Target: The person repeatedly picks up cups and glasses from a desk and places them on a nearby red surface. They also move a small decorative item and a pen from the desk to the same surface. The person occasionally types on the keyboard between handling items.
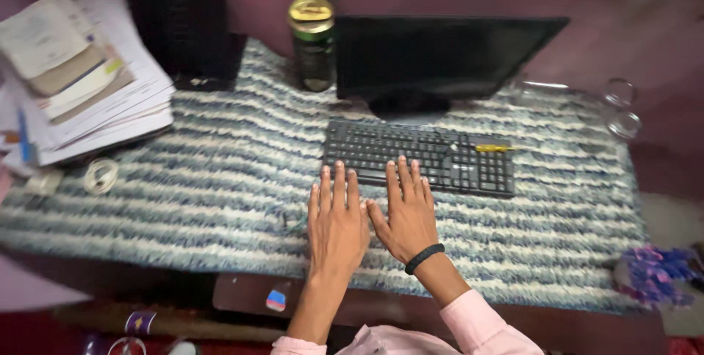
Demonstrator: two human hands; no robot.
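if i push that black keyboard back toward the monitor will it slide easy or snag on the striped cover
The flat black plastic keyboard looks stiff and light, so it should move in one piece. It lies on a shaggy blue-and-white striped cover, which would probably drag rather than let it glide. The yellow pen resting on its top edge may roll off. Both the left hand and right hand lie flat at its near edge.

Keyboard (418, 158) lies on the cloth-covered surface (183, 186), monitor (440, 58) behind it, jar (313, 45) left of the monitor, paper stack (81, 76) far left; both hands (337, 223) before the keyboard, fingertips on its front edge.
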